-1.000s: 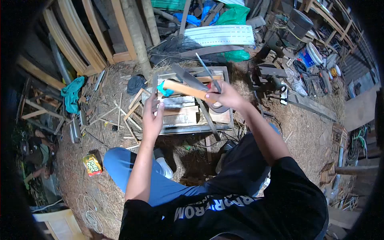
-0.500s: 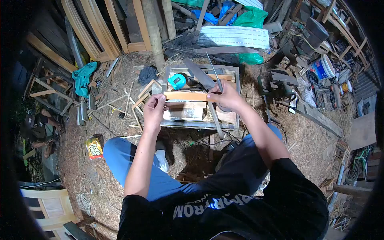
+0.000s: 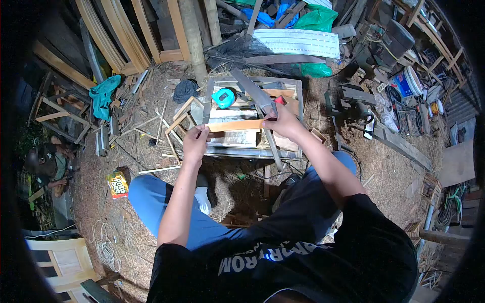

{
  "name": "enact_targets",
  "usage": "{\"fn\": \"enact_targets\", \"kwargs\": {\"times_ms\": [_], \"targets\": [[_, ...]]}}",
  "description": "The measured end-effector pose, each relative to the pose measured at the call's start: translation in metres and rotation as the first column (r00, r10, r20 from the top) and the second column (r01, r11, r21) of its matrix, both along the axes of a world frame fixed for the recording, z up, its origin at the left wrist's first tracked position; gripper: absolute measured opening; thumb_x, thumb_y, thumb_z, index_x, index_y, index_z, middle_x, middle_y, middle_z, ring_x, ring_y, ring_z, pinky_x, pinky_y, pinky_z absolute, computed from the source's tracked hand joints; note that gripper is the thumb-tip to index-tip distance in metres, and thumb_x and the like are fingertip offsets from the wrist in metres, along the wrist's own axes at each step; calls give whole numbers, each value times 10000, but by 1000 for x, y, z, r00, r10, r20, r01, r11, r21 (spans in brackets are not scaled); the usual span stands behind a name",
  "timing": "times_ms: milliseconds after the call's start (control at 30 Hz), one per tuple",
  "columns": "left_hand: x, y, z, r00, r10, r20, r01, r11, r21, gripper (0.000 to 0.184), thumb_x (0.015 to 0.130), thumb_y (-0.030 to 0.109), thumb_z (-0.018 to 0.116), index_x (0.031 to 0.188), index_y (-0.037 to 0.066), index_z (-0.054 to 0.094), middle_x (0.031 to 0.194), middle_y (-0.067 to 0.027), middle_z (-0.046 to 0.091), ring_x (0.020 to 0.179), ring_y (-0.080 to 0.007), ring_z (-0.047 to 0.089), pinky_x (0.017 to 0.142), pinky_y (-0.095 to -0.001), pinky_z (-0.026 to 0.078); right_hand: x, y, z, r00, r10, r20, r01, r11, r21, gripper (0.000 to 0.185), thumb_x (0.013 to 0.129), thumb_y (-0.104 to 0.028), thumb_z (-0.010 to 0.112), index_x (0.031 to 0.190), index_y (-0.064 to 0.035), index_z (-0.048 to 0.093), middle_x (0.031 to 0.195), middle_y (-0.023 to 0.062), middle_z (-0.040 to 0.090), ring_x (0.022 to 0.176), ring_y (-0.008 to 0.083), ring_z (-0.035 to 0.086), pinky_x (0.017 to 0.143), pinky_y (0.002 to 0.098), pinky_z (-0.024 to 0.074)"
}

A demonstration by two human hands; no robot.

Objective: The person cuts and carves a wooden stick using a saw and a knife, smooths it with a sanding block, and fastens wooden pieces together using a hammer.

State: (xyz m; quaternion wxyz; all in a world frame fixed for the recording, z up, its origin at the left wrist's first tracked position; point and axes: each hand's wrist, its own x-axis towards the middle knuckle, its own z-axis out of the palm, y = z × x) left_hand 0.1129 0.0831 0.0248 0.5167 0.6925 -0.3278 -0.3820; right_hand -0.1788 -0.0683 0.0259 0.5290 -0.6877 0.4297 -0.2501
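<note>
A short flat wood strip (image 3: 235, 125) is held level between my two hands over the low work table (image 3: 237, 152). My left hand (image 3: 195, 142) pinches its left end. The right end is in my right hand (image 3: 284, 121), which is closed; whether it also holds a thin tool cannot be made out. A teal tape measure (image 3: 224, 97) lies on the table beyond the strip. The handsaw (image 3: 251, 90) rests slantwise near my right hand, with a small red object (image 3: 280, 100) beside it. Wood pieces lie beneath the strip.
Thin wooden frames (image 3: 178, 121) lean left of the table, near a black bag (image 3: 186, 91). A bench vise (image 3: 357, 108) stands at the right. A yellow snack bag (image 3: 117, 185) lies on the ground at the left. Another person (image 3: 53, 161) is at the far left edge.
Over the last second my left hand has let go of the tape measure onto the table and taken the strip's left end. The thin pointed tool above my right hand no longer shows.
</note>
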Motion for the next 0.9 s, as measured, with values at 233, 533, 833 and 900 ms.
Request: {"fn": "enact_targets", "kwargs": {"times_ms": [233,533,833,900], "targets": [[16,-12,-42,956,10,293,33,989,-143,261,1034,128,688,1216,-55,726,1001,-124,794,904,-168,751,799,-313,573,16,22,5,976,-216,-10,212,969,-127,352,900,5,753,1206,52,587,1073,147,769,1007,209,745,920,363,575],[26,-14,-17,840,25,541,-16,1000,-21,262,984,164,737,1179,0,792,1138,-199,799,1063,-289,776,940,-378,569,38,48,-41,947,-290,140,315,925,-213,272,966,33,585,1229,48,519,1076,230,770,1048,355,758,900,432,580],[20,-13,-22,765,-19,644,19,1000,7,215,943,176,762,1084,26,821,1053,-206,799,1020,-340,778,876,-401,583,41,61,-26,937,-336,-97,264,862,-433,273,927,32,568,1192,67,507,982,353,694,996,548,672,844,587,524],[18,-16,-24,737,8,675,-16,1000,5,207,937,166,758,1074,23,820,1036,-208,799,1010,-342,782,875,-400,587,41,62,-23,923,-333,-192,250,900,-357,222,944,49,552,1159,38,500,1114,302,721,1123,497,682,922,527,528]]}}
